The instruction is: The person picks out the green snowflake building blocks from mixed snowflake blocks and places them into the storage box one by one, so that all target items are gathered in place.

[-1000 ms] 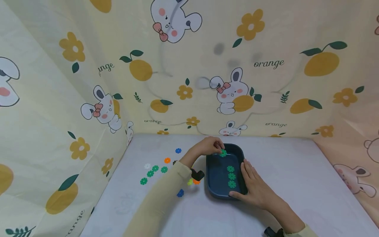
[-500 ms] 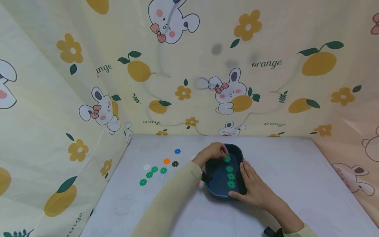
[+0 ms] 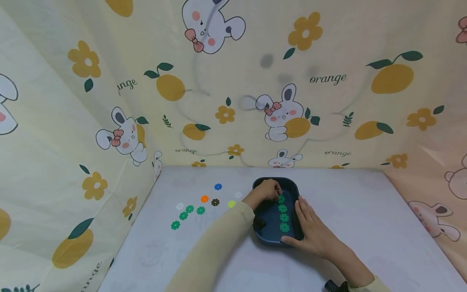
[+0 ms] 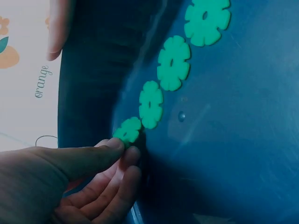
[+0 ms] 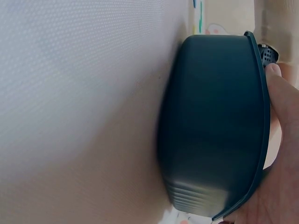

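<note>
My left hand (image 3: pixel 267 190) reaches into the dark blue tray (image 3: pixel 270 237). Between its thumb and index finger it pinches the edge of a green flower-shaped plastic disc (image 4: pixel 128 132), low over the tray floor. That disc ends a row with three more green discs (image 4: pixel 151 105), whose edges come close together. My right hand (image 3: pixel 316 230) rests along the tray's right side with fingers straight and the thumb over the near rim. In the right wrist view, the tray's outer wall (image 5: pixel 215 112) stands beside this hand.
Left of the tray, several loose discs lie on the white table (image 3: pixel 146 259): green discs (image 3: pixel 183 215), a blue disc (image 3: pixel 218 186), an orange disc (image 3: pixel 204 198), a brown disc (image 3: pixel 215 202), a yellow disc (image 3: pixel 231 204) and white ones. A patterned curtain (image 3: pixel 233 81) rises behind.
My left hand has moved right and down into the tray, bringing the pinched green disc to the far end of the row. The right hand stays on the tray.
</note>
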{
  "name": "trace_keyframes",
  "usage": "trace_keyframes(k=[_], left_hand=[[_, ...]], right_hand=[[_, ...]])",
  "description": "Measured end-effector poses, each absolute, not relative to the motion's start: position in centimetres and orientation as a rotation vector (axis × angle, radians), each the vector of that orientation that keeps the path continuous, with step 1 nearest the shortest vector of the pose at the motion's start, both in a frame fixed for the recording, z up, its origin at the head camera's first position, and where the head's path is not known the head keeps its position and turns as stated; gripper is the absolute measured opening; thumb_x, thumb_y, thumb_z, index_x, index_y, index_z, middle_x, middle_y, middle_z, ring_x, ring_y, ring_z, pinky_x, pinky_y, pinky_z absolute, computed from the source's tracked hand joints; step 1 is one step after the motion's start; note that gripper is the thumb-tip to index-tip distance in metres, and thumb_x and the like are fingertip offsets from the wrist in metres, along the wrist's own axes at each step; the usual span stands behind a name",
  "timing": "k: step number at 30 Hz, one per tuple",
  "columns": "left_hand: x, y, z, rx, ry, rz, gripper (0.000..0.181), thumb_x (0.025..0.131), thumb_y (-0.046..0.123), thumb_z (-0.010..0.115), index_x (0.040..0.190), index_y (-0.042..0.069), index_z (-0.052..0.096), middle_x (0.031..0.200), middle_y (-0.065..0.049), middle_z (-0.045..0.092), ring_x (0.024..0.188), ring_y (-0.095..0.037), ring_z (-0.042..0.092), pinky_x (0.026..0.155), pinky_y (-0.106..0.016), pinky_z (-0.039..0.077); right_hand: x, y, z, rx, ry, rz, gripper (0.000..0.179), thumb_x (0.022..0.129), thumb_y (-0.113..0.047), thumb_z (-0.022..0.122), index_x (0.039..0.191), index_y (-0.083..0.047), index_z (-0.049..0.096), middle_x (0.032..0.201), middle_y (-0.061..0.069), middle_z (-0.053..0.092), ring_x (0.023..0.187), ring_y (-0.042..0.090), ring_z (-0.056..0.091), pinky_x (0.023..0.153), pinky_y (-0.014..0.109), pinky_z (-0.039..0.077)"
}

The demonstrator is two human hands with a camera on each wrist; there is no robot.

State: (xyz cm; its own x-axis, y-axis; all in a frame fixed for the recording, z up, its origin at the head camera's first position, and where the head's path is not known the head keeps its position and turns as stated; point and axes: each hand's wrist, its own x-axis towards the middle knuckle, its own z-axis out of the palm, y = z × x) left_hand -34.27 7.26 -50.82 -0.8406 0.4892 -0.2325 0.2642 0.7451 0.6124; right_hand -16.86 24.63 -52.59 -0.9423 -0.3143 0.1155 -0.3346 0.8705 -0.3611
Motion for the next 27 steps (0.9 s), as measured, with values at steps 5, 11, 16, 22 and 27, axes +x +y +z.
trace_keyframes(k=[5, 11, 16, 22, 27], left_hand=[[-34.0, 7.4, -50.5, 0.555, 2.629, 0.732, 0.018, 0.092, 0.009, 0.083, 0.109, 0.010, 0.077, 0.095, 0.000, 0.067, 0.079, -0.013, 0.061, 0.071, -0.026, 0.051], [-33.8, 6.9, -49.7, 0.588, 2.679, 0.683, 0.017, 0.096, 0.015, 0.081, 0.111, 0.012, 0.075, 0.105, -0.001, 0.068, 0.091, -0.014, 0.060, 0.084, -0.028, 0.054], [-33.6, 5.6, -48.4, 0.680, 2.703, 0.731, 0.015, 0.099, 0.016, 0.079, 0.112, 0.010, 0.074, 0.104, -0.001, 0.070, 0.088, -0.013, 0.060, 0.083, -0.027, 0.053], [-32.7, 2.1, -47.0, 0.782, 2.642, 0.926, 0.014, 0.101, 0.018, 0.077, 0.111, 0.010, 0.072, 0.093, 0.001, 0.069, 0.079, -0.010, 0.061, 0.072, -0.022, 0.050], [-31.7, -1.8, -46.4, 0.775, 2.599, 1.109, 0.015, 0.104, 0.019, 0.074, 0.115, 0.009, 0.072, 0.103, -0.002, 0.071, 0.090, -0.013, 0.065, 0.075, -0.026, 0.055]], right_hand=[[-16.9, 24.6, -52.6, 0.524, -2.981, 0.595, 0.126, 0.088, -0.077, 0.071, 0.164, 0.012, 0.023, 0.175, 0.031, 0.013, 0.160, 0.051, 0.018, 0.122, 0.067, 0.029], [-17.0, 24.6, -52.7, 0.519, -2.980, 0.598, 0.127, 0.087, -0.077, 0.071, 0.164, 0.012, 0.023, 0.175, 0.031, 0.013, 0.160, 0.051, 0.017, 0.122, 0.068, 0.029], [-17.0, 24.5, -52.9, 0.509, -2.988, 0.605, 0.127, 0.088, -0.077, 0.071, 0.164, 0.012, 0.022, 0.175, 0.030, 0.011, 0.161, 0.050, 0.015, 0.122, 0.068, 0.028], [-17.0, 24.4, -52.9, 0.497, -3.005, 0.610, 0.127, 0.088, -0.075, 0.072, 0.165, 0.012, 0.021, 0.176, 0.030, 0.009, 0.161, 0.050, 0.014, 0.123, 0.068, 0.027], [-17.0, 24.3, -52.8, 0.497, -2.998, 0.614, 0.127, 0.088, -0.075, 0.072, 0.164, 0.013, 0.021, 0.175, 0.031, 0.010, 0.161, 0.051, 0.015, 0.122, 0.070, 0.028]])
